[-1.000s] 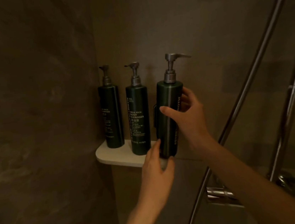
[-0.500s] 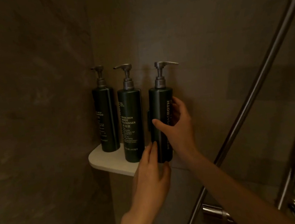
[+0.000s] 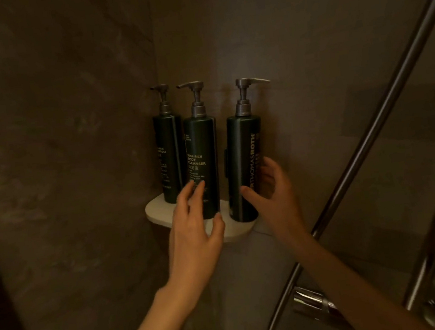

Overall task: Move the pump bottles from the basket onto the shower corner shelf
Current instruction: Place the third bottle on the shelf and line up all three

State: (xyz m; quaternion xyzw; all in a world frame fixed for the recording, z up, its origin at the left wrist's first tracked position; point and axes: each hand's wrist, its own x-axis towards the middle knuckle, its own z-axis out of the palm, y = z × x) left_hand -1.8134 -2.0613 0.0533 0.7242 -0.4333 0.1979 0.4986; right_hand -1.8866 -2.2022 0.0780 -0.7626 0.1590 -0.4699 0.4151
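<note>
Three dark green pump bottles stand upright on the white corner shelf (image 3: 159,211): the left bottle (image 3: 170,154) in the corner, the middle bottle (image 3: 201,144) labelled body cleanser, and the right bottle (image 3: 242,156) near the shelf's right end. My right hand (image 3: 274,193) cups the right bottle's lower right side loosely, thumb tip at its front edge and fingers behind it. My left hand (image 3: 194,230) is spread open in front of the middle bottle's base, fingertips at its label. The basket is out of view.
Dark stone walls meet in the corner behind the shelf. A metal shower rail (image 3: 371,129) slants up on the right, with a second bar at the far right and a chrome mixer valve (image 3: 312,301) below the shelf.
The right bottle has come down onto the shelf's right end. My right hand's grip has loosened, the thumb drawn back to the edge. My left hand moved from under that bottle to the middle one.
</note>
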